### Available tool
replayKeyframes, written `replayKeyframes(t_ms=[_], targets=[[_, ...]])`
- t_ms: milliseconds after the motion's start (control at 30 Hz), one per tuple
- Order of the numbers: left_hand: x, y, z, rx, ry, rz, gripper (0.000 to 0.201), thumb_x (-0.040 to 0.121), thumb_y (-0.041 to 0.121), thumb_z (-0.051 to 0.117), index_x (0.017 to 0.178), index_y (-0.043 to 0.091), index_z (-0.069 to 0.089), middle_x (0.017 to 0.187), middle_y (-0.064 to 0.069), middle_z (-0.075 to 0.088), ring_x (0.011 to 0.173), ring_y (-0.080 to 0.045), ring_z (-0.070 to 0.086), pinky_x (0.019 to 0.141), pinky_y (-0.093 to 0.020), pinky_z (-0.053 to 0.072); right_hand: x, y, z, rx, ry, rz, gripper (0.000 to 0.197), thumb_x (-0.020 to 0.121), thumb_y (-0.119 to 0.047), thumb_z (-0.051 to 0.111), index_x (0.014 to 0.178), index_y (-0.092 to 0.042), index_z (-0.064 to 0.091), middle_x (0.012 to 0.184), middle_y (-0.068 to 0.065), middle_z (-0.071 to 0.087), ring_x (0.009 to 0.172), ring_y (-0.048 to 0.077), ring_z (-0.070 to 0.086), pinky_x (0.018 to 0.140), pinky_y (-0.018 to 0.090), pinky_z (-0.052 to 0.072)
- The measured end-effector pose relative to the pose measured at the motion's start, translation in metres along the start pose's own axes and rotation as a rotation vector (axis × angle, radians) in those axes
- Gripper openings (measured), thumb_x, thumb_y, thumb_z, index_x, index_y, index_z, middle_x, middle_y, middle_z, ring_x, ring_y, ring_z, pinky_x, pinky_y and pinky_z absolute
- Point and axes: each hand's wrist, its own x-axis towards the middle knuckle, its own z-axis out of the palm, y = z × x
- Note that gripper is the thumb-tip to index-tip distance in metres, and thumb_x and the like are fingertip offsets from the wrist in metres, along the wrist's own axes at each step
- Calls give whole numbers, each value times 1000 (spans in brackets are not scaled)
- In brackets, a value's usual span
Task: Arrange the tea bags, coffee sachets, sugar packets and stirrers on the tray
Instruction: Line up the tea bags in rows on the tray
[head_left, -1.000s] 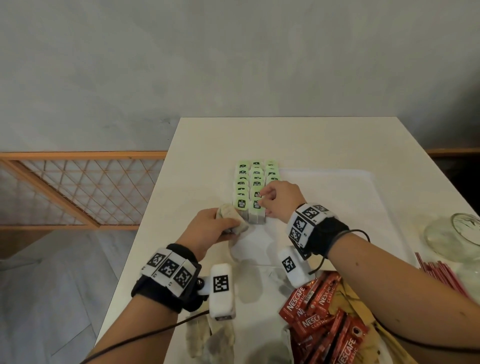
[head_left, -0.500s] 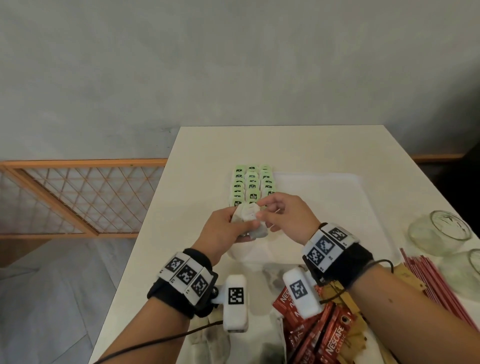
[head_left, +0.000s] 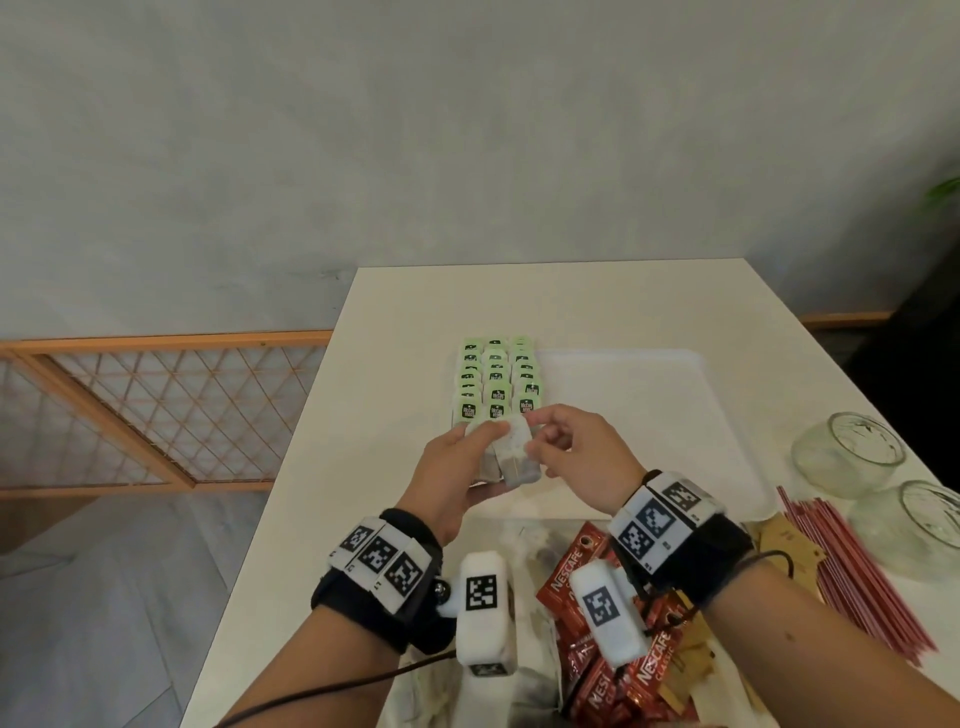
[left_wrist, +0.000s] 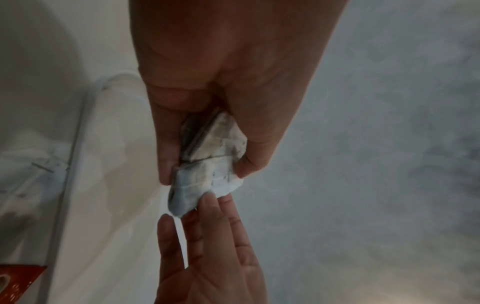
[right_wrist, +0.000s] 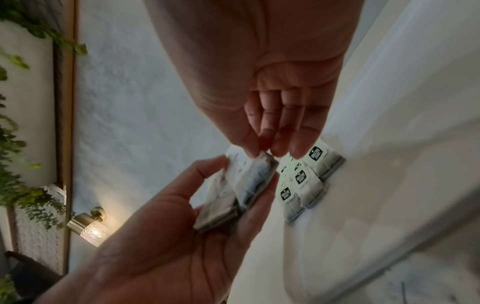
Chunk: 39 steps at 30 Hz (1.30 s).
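My left hand (head_left: 467, 457) holds a small stack of white tea bags (head_left: 511, 460) between thumb and fingers, just above the near left of the white tray (head_left: 675, 415). My right hand (head_left: 550, 441) pinches the top corner of the front tea bag (right_wrist: 255, 179) in that stack. Three rows of green-tagged tea bags (head_left: 496, 382) stand on the tray's far left. Red coffee sachets (head_left: 597, 623) lie in a heap at the near edge, brown sugar packets (head_left: 779, 540) beside them, red stirrers (head_left: 852, 566) to the right.
Two glass jars (head_left: 852, 457) lie on their sides at the table's right edge. More loose tea bags (head_left: 431, 691) sit at the near edge under my left wrist. An orange lattice railing (head_left: 156, 410) runs left of the table (head_left: 545, 306).
My right hand left the tea bag rows on the tray and came back to the stack in my left hand. Both hands have risen slightly off the tray.
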Motion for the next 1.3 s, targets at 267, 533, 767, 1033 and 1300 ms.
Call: replayKeyframes(t_ms=[267,533,767,1033,1300], targets=[[0,0,2,-25,95,-39,26,87,22,72,107,6,71,106,-15,73,92,-28,69,86,-44,57,-5,-6,-7,-86,9,-66,28,88,-11,64,113,-22,66,77,-8,63,67,-2,56,69,10,43],[-2,-3,9,2,85,-7,18,89,19,70,99,5,73,92,-14,75,78,-25,71,81,-42,58,-10,-8,-3,-135,56,-181,33,78,-16,78,100,-38,69,87,-4,58,73,14,58,71,14,47],[-3,-3,6,24,61,-5,14,90,12,68,98,1,73,95,-20,74,78,-26,71,80,-41,58,-5,-8,-4,-156,59,-122,24,72,-16,83,91,-24,72,84,-3,64,72,9,60,67,10,46],[2,-2,-2,259,169,166,5,88,13,69,93,12,71,92,-14,74,79,-28,70,69,-38,55,-3,-12,-12,-163,22,-19,16,72,-27,83,73,-24,68,74,-15,66,67,-2,58,63,6,42],[-13,-12,25,712,179,491,14,93,27,62,91,14,58,70,-3,68,50,-19,65,50,-30,52,2,-11,-6,-214,202,103,14,81,-20,69,75,-19,56,71,-2,65,68,16,64,62,27,51]])
